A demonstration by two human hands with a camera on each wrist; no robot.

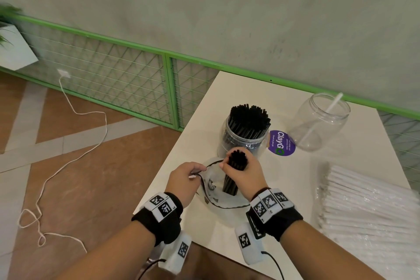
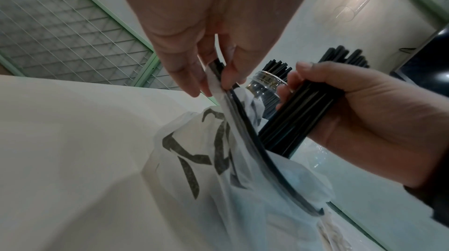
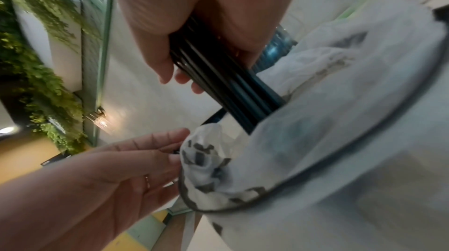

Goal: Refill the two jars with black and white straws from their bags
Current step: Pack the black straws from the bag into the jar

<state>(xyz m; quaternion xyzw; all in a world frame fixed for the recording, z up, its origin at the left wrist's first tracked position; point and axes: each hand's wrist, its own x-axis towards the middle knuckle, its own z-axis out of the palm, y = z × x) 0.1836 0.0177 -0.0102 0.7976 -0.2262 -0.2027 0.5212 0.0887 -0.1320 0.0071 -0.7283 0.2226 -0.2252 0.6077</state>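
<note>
Right hand [image 1: 246, 173] gripping a bundle of black straws [image 1: 235, 171] upright in the white bag [image 1: 223, 200], left hand [image 1: 185, 179] pinching the bag's black-edged rim, black-straw jar [image 1: 244, 134] just behind

The worktop [image 1: 284, 102] is viewed from above by the head camera, facing forward and down. Close upward views along each palm are given by the wrist cameras. The black straws [image 1: 235, 174] [image 2: 294, 119] [image 3: 223, 84] are shared by all views.

Thin crinkly translucent plastic bag [image 1: 223, 198], glossy black plastic straws [image 1: 236, 173], clear smooth jars [image 1: 318, 120], perhaps plastic, matt tabletop [image 1: 261, 88]
</note>
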